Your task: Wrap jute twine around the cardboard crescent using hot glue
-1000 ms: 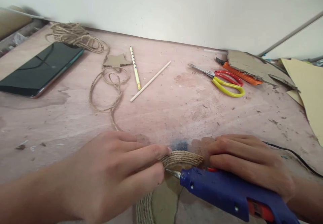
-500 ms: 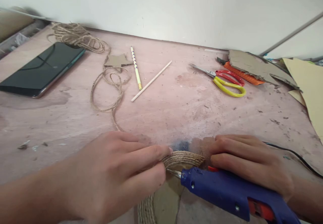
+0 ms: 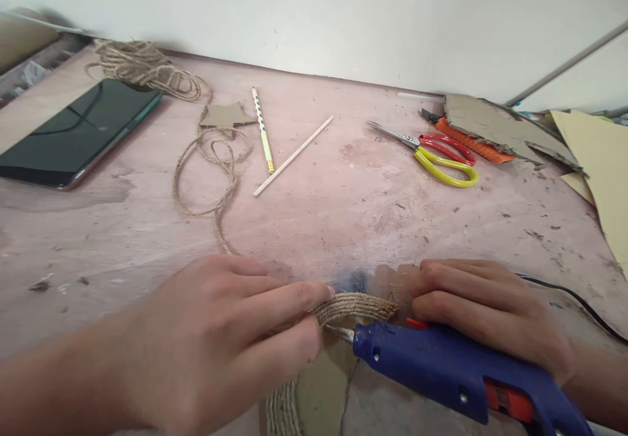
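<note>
My left hand (image 3: pixel 230 338) presses its closed thumb and fingers on the jute twine (image 3: pixel 360 306), which lies in tight side-by-side rows in a curve along a piece of cardboard (image 3: pixel 321 390). My right hand (image 3: pixel 485 318) grips a blue hot glue gun (image 3: pixel 422 364) with red parts. Its metal nozzle points left and sits close to the inner edge of the twine rows, near my left thumb tip. Whether the nozzle touches the twine is hard to tell. Part of the cardboard and twine is hidden under my left hand.
A loose twine strand (image 3: pixel 220 226) runs to a twine bundle (image 3: pixel 147 69) at the back left, near a phone (image 3: pixel 83 131). A cardboard star (image 3: pixel 226 115), pencil (image 3: pixel 262 128), wooden stick (image 3: pixel 294 154), scissors (image 3: pixel 432 151), orange cutter (image 3: pixel 471 140) and black cord (image 3: pixel 579 298) lie around.
The glue gun and my right hand have shifted very slightly to the right. My left hand stays in the same place on the twine.
</note>
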Demonstrator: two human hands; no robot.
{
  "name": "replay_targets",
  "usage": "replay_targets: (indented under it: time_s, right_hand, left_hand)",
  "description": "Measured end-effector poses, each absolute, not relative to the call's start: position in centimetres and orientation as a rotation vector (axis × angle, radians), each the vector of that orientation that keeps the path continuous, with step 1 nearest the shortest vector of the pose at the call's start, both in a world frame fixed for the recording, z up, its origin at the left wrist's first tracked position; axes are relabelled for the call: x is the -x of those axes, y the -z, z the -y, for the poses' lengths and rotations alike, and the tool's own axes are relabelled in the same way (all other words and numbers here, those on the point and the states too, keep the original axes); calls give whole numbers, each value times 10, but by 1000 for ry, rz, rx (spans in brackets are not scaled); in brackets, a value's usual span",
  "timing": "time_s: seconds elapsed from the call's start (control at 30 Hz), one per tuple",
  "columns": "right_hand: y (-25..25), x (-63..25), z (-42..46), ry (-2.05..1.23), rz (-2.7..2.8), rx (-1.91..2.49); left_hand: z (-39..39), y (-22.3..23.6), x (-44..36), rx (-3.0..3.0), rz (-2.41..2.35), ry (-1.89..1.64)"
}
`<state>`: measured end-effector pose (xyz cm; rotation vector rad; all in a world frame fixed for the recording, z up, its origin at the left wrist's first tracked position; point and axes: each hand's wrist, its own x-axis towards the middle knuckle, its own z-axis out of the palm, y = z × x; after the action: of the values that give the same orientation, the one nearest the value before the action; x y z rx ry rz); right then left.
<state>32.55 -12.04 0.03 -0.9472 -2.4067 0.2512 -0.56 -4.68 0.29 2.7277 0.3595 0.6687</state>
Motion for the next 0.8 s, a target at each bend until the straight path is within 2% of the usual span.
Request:
replay_targets:
  time_s: [0.33,0.8]
  right_hand:
    - [0,-327,122,-329,2414,973]
    - [-1,-334,128,-232,2413,1058]
  left_hand:
    - [44,-4,5,-2754,-309,-713]
    - [43,-6,4,-2762,-257,-727]
